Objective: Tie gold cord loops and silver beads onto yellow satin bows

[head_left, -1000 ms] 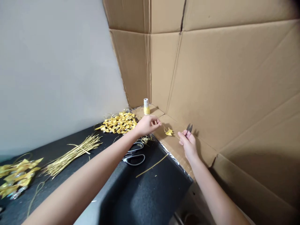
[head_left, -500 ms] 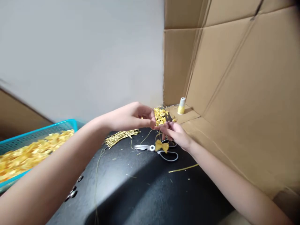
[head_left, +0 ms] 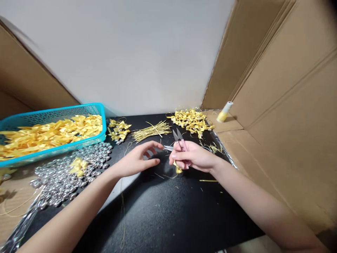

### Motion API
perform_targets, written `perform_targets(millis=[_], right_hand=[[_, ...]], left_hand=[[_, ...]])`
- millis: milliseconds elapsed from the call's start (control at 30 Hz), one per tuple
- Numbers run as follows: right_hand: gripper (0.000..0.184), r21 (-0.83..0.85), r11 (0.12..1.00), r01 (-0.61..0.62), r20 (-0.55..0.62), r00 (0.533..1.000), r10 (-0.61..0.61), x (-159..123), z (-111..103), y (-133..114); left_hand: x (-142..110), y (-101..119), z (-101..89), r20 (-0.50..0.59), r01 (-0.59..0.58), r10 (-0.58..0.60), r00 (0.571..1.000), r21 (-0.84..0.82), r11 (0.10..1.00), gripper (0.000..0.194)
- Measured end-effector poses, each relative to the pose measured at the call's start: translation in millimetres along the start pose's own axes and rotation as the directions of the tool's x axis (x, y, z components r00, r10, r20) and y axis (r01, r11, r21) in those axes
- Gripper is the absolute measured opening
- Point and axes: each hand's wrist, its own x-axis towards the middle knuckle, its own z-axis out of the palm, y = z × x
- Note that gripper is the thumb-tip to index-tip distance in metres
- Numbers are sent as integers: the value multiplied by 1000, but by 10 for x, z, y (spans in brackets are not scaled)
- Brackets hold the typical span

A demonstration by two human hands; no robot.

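Note:
My right hand (head_left: 195,157) is closed around small thread snips (head_left: 180,138) whose blades point up and away, and a small yellow ribbon bow (head_left: 178,169) shows under its fingers. My left hand (head_left: 138,161) hovers just left of it over the black table (head_left: 168,211), fingers loosely apart and holding nothing. A thin gold thread (head_left: 122,203) trails along the table below my left wrist.
A teal basket (head_left: 52,114) of yellow bows sits at left. Silver beads (head_left: 65,172) are heaped in front of it. A bundle of gold wires (head_left: 151,130), finished bows (head_left: 191,119), a yellow thread spool (head_left: 223,112) and cardboard walls (head_left: 284,98) lie behind and right.
The view has swung left, bringing the basket and beads into sight. My hands came down toward the table, my left hand let go and opened, and the bow now sits in my right hand.

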Motion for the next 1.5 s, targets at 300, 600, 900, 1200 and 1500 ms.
perform_targets(millis=[300, 600, 900, 1200, 1500], right_hand=[[32, -93, 990, 105, 94, 991, -97, 36, 87, -496], [32, -190, 971, 145, -19, 988, -151, -24, -9, -455], [43, -150, 989, -11, -150, 989, -12, 32, -77, 200], [52, 5, 996, -91, -212, 973, 90, 25, -39, 535], [47, -266, 962, -59, -268, 963, -16, -106, -48, 600]], left_hand=[[62, 217, 143, 344, 54, 49, 938, -285, 957, 44], [-156, 194, 272, 135, 94, -63, 989, -238, 967, 43], [-432, -77, 242, 45, 79, -70, 997, -245, 966, 46], [-491, -315, 485, -134, -55, 22, 991, -249, 967, 43], [-480, -297, 582, -359, -39, -46, 932, -225, 974, 47]])
